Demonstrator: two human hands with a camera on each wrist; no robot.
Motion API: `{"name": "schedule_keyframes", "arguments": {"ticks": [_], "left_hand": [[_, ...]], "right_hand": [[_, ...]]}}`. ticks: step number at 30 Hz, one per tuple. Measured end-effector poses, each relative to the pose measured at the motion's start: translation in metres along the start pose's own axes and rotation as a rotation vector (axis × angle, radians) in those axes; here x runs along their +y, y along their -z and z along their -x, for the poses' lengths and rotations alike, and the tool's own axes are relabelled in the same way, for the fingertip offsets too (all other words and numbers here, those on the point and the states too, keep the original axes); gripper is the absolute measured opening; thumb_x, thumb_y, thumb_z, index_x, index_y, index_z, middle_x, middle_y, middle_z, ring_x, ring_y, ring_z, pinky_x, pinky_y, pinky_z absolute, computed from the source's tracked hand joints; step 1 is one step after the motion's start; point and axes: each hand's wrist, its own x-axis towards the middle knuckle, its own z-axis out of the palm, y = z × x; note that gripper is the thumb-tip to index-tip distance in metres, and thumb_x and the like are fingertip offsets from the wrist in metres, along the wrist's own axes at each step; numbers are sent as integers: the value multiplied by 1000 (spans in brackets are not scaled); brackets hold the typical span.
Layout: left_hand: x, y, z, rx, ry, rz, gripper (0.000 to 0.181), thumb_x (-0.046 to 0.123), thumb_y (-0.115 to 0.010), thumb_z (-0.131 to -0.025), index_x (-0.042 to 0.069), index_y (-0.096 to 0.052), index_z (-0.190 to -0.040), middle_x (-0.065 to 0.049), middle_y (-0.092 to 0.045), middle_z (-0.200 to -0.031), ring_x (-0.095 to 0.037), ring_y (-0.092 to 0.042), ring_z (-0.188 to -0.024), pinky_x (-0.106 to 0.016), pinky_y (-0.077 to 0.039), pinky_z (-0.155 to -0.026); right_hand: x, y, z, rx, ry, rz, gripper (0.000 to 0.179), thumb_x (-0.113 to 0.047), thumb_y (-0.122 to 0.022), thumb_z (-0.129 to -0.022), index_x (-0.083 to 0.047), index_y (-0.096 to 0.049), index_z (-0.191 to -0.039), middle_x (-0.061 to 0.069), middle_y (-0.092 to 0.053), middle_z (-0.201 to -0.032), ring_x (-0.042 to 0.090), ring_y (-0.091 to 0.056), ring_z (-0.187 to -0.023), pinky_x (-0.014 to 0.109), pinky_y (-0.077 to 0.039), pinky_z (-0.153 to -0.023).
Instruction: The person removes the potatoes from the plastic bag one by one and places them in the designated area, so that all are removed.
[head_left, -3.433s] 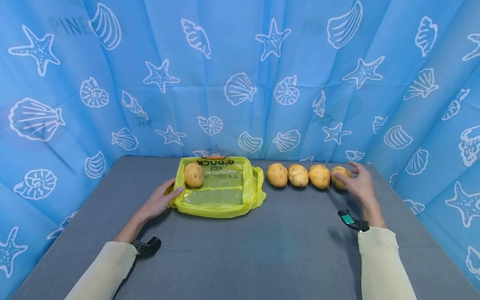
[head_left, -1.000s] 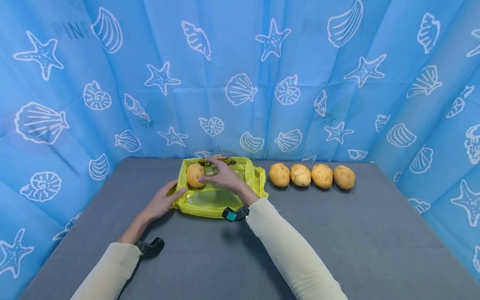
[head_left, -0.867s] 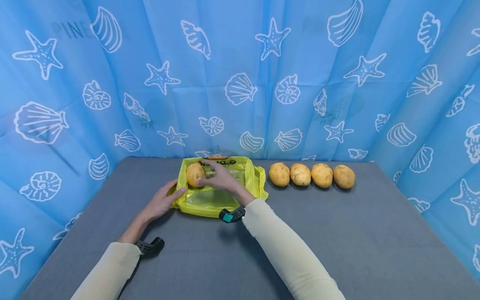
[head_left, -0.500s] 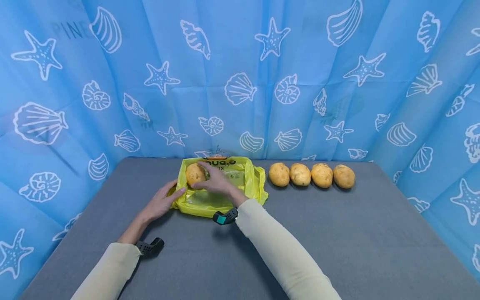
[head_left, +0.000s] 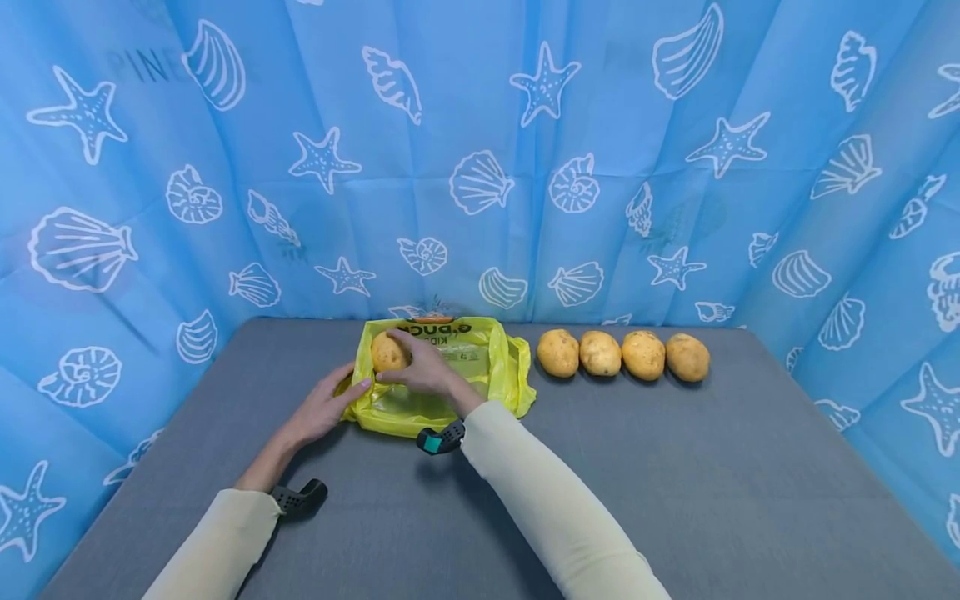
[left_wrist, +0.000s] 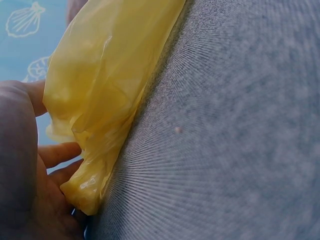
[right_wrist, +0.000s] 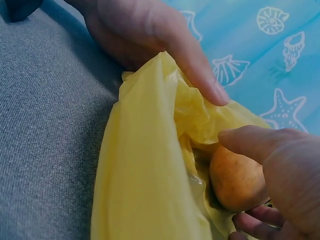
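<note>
A yellow plastic bag (head_left: 416, 425) with dark printing lies with its mouth spread wide on the grey cloth. Inside, near its left end, is a brown potato (head_left: 387, 353). My right hand (head_left: 431, 367) reaches into the bag and grips the potato, its thumb on the near side and its fingers at the far side. In the right wrist view the fingers partly show beneath the potato (right_wrist: 237, 177). My left hand (head_left: 318, 408) holds the bag's left end, thumb over the rim; in the left wrist view its fingers (left_wrist: 60, 153) lie partly behind the crumpled yellow plastic (left_wrist: 100, 85).
Several potatoes (head_left: 600, 353) stand in a row right of the bag, close together near the back edge. The grey-covered table (head_left: 712, 483) meets a blue shell-patterned curtain (head_left: 480, 233) behind and at both sides. Each wrist wears a black band.
My right hand has come from the rightmost potato in the row across to the bag, then slid left and closed round the potato inside. The left hand stays at the bag's left end.
</note>
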Motion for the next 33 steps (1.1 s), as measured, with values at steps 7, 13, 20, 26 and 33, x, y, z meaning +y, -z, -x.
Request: {"name": "schedule_keyframes", "arguments": {"ticks": [7,13,20,26,33], "left_hand": [[0,0,-1,-9,-12,23,63,36,-49,-108,1,-31,-158,-28,-33,-158,-47,-29,-144,-67,-20,-115],[0,0,-2,-4,2,11,63,37,-49,-108,1,-33,-157,-28,-33,-157,-47,-29,-144,-68,-21,-115],[0,0,-3,-14,-1,9,63,34,-48,-109,-2,-30,-157,-30,-31,-157,-50,-28,-144,-70,-21,-113],[0,1,0,-16,-1,19,63,36,-48,-108,0,-32,-157,-29,-32,-158,-49,-27,-145,-69,-18,-115],[1,2,0,-15,24,5,66,38,-48,-108,0,-30,-158,-30,-30,-158,-50,-26,-145,-70,-17,-114]], "right_hand": [[1,-2,-3,39,-17,7,70,-20,-75,-94,-18,-42,-155,11,-55,-141,25,-61,-110,37,-54,-84],[0,-3,-4,73,-17,8,64,-21,-74,-95,-16,-46,-152,9,-55,-144,27,-59,-117,41,-52,-92],[2,-4,-4,91,-13,-17,64,-19,-77,-93,-16,-48,-150,9,-54,-143,27,-58,-119,40,-52,-94],[2,-2,-2,65,-36,-38,72,-17,-78,-90,-20,-45,-154,13,-52,-141,29,-54,-116,41,-54,-88],[0,2,2,51,-41,-60,75,-16,-79,-88,-20,-44,-155,12,-50,-144,29,-51,-120,42,-52,-92]]}}
